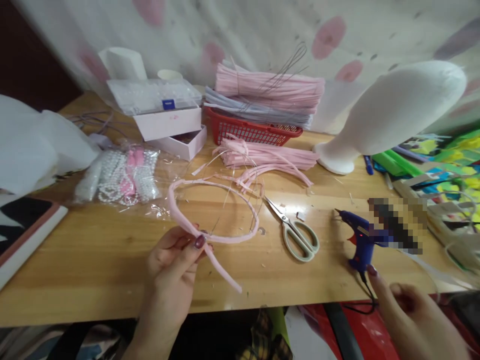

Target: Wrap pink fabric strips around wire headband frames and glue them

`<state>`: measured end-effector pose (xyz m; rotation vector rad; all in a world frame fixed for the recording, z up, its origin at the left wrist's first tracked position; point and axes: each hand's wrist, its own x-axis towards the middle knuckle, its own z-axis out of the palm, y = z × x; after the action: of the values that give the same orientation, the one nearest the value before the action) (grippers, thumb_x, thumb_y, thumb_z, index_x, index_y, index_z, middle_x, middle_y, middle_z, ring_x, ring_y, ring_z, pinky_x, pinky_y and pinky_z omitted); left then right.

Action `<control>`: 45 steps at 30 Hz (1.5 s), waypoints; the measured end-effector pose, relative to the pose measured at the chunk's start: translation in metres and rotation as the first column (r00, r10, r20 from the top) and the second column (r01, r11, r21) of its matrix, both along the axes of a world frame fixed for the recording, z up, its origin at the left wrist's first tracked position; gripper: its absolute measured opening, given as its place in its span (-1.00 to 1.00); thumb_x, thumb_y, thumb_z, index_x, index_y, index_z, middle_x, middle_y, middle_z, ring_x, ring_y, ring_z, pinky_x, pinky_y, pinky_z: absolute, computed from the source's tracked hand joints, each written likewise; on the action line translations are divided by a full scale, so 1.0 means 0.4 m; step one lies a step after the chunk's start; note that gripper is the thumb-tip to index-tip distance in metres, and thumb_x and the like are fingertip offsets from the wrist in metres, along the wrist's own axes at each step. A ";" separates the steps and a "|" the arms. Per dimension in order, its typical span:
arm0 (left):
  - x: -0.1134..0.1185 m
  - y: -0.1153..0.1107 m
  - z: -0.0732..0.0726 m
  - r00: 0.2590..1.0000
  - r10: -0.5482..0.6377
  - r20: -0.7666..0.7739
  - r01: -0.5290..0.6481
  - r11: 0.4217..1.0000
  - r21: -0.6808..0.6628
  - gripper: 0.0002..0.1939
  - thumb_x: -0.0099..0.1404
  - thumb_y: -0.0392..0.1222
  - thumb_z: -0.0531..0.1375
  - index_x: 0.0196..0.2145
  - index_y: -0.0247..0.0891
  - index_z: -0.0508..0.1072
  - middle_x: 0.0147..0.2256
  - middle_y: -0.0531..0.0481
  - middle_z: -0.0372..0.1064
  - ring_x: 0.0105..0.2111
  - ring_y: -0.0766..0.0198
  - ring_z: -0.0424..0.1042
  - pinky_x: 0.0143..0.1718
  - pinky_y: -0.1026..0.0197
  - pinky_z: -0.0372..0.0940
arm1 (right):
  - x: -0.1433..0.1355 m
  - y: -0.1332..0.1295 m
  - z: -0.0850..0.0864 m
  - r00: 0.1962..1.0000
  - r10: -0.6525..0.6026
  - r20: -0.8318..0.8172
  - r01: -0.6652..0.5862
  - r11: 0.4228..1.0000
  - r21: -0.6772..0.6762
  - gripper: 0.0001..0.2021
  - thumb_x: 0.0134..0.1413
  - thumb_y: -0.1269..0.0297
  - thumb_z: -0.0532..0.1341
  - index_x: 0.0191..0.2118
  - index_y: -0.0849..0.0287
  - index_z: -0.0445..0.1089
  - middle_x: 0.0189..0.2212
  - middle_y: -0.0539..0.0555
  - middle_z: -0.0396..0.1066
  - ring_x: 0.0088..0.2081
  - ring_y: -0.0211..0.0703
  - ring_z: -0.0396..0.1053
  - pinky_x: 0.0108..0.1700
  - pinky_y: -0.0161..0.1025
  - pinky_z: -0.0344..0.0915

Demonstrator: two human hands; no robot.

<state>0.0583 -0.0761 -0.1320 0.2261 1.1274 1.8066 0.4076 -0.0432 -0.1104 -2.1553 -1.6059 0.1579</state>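
Observation:
My left hand (176,267) pinches a hoop wrapped in pink strip (214,239), thumb on top where the ends cross. A loose pink tail hangs down to the right from the pinch, and thin wires stick out of the far side of the ring. At the lower right, my right hand (416,312) has its thumb stretched out and its other fingers loosely bent, with nothing seen in it. Its thumb tip is close to the handle of a blue glue gun (363,245), which lies on the table; touching or apart, I cannot tell.
Scissors (300,237) lie beside the hoop. Behind are pink strips (266,154), a red basket (255,131) stacked with bundles, white boxes (168,124) and bagged pearl beads (129,175). A white foam head form (397,112) leans at right. The wooden table's front edge (112,320) is close.

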 end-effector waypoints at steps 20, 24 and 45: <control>0.032 -0.005 0.017 1.000 0.028 0.003 -0.028 0.997 0.068 -0.77 0.03 -0.06 0.53 -0.43 -0.20 0.64 -0.46 0.06 0.56 -0.43 0.41 0.52 -0.34 0.44 0.43 | -0.397 -0.039 0.013 0.463 0.713 -0.526 -0.775 0.614 0.150 -0.78 0.44 0.22 0.03 -0.26 0.09 0.34 -0.56 -0.10 0.27 -0.55 -0.31 0.20 -0.52 -0.39 0.12; 0.033 -0.008 0.017 0.998 0.065 -0.014 -0.065 0.996 0.054 -0.76 0.03 -0.03 0.52 -0.45 -0.20 0.63 -0.49 0.08 0.54 -0.46 0.42 0.51 -0.32 0.42 0.45 | -0.392 -0.022 0.017 0.508 0.734 -0.451 -0.745 0.637 0.197 -0.80 0.42 0.26 0.08 -0.30 0.09 0.34 -0.57 -0.10 0.28 -0.56 -0.32 0.21 -0.53 -0.40 0.14; 0.011 -0.002 0.031 0.992 0.076 0.102 -0.083 0.994 0.066 -0.73 -0.13 -0.15 0.59 -0.47 -0.22 0.66 -0.53 0.09 0.53 -0.50 0.46 0.48 -0.38 0.48 0.45 | -0.378 0.078 -0.037 0.432 0.565 -0.703 -0.583 0.770 0.261 -0.86 0.17 0.20 0.35 -0.40 0.06 0.48 -0.33 0.00 0.45 -0.22 -0.15 0.41 -0.13 -0.21 0.28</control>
<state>0.0626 -0.0768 -0.1195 0.1329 1.0167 1.9084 0.2564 -0.0119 -0.1253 -1.1181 -1.6808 1.1417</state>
